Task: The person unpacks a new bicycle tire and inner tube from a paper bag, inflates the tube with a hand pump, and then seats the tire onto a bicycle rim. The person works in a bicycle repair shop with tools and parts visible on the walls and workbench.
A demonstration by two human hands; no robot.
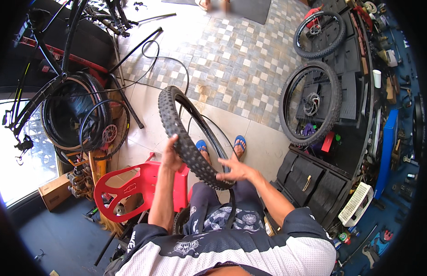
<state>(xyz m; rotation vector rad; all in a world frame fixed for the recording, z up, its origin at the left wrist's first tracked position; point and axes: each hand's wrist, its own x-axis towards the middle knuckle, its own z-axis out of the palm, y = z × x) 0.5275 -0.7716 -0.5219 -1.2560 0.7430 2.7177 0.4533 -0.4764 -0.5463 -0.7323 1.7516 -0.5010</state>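
Note:
A black knobby bicycle tire (188, 154) stands tilted in front of me, above my lap. No spokes show inside its ring. My left hand (171, 156) grips the tread on the left side, its fingers partly hidden. Against the lower right part of the tire rests my right hand (234, 170), its fingers stretched out and spread. A black strap-like strip (232, 209) hangs below the tire over my lap; I cannot tell whether it joins the tire.
A red plastic chair (165, 193) stands at my left. Bicycle frames (57, 64) and wheels (68, 115) crowd the far left. Two wheels (287, 103) lean on a black bench at the right, near a white basket (356, 204). A thin black cable (186, 69) loops over the floor.

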